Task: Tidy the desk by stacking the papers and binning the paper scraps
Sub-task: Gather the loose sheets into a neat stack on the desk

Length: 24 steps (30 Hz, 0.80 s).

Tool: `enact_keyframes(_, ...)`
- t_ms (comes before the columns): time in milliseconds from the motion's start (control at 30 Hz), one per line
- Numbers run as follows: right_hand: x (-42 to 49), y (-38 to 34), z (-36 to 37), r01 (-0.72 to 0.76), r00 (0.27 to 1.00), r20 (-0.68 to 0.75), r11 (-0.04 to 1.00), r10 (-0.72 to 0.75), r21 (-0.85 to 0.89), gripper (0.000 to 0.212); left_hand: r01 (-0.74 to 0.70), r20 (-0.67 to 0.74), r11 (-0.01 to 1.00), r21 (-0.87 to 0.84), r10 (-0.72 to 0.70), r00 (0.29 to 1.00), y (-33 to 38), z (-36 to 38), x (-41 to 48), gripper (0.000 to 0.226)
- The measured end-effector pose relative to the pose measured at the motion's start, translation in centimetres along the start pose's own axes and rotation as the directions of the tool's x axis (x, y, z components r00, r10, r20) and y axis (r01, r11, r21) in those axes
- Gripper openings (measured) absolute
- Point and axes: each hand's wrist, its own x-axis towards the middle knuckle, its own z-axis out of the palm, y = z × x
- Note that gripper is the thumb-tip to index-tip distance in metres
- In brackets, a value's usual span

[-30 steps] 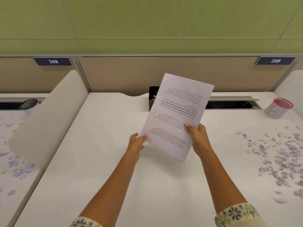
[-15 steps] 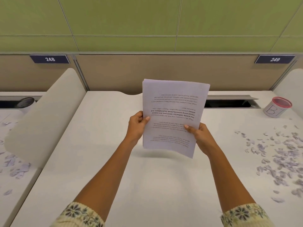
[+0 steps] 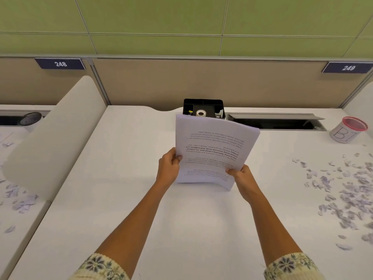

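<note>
Both my hands, left [image 3: 168, 168] and right [image 3: 241, 175], clamp papers [image 3: 214, 150] upright | likely squaring edges on desk [image 3: 125, 178] | scraps [image 3: 347, 190] unbinned

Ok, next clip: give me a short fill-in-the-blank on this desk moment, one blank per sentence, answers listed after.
1. The papers are held by ____ hands, the left hand and the right hand.
2. The paper scraps on this desk lie on the person's ____ side.
3. The lettered tub has a ____ rim.
4. The sign above that tub reads ____.

Answers: both; right; red; 249
</note>
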Motion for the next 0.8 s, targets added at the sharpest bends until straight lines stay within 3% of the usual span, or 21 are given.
enact_keyframes(133,0.5,-1.1,-0.4,0.038,0.999,0.033,0.999,-0.038,-0.01,0.033,0.061,-0.071,0.998,0.006,-0.061,0.996,0.6,0.1,0.8,0.013)
enact_keyframes(300,0.7,-2.7,-2.5,0.042,0.999,-0.002,0.999,-0.041,0.005,0.028,0.249,-0.136,0.95,-0.188,-0.276,0.952,1.1,-0.4,1.9,0.017)
enact_keyframes(500,-0.6,-1.3,-0.9,-0.098,0.995,0.051,0.974,0.089,0.206,0.054,0.329,-0.109,0.733,-0.595,-0.479,0.871,1.4,0.4,1.4,0.024)
enact_keyframes(600,-1.3,-1.1,2.8,-0.063,0.996,0.083,0.964,0.043,0.257,0.04,0.367,-0.08,0.617,-0.696,-0.574,0.815,1.6,1.9,0.5,0.029)
enact_keyframes(733,-1.3,-1.4,6.0,-0.001,0.998,-0.054,0.905,0.027,0.426,0.034,0.43,0.022,0.482,-0.763,-0.646,0.763,1.6,3.6,-0.8,0.029)
enact_keyframes(800,-1.2,-1.7,6.2,0.006,0.991,-0.12,0.903,0.05,0.429,0.033,0.451,0.057,0.443,-0.775,-0.661,0.748,1.4,3.9,-1.2,0.026)
